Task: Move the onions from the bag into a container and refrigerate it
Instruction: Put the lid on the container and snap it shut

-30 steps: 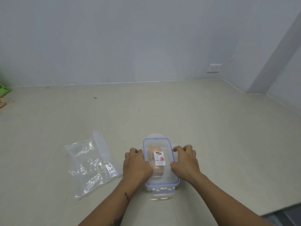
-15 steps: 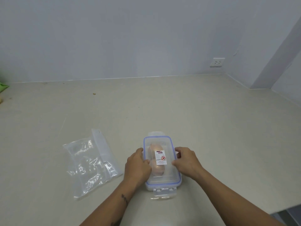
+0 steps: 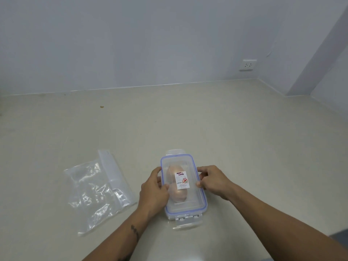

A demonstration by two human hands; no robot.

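At lower centre of the frame, the container [image 3: 183, 187] is clear, glossy plastic with a blue seal band around its lid and a small printed paper label [image 3: 182, 180] on top. Through the lid, the onions [image 3: 177, 193] look smooth and pale orange-brown. At lower left, the bag [image 3: 98, 191] is thin, crinkled transparent plastic with shiny creases. The countertop [image 3: 244, 147] is smooth, matt beige. The wall [image 3: 150, 40] across the top looks matt and painted, with a white plastic socket [image 3: 248, 65] at upper right.

The clear container [image 3: 185, 202] with onions [image 3: 174, 193] inside stands on the counter [image 3: 244, 147], its lid on. The left hand [image 3: 153, 193] and right hand [image 3: 213, 180] grip its two long sides. The empty bag [image 3: 98, 187] lies left of the container.
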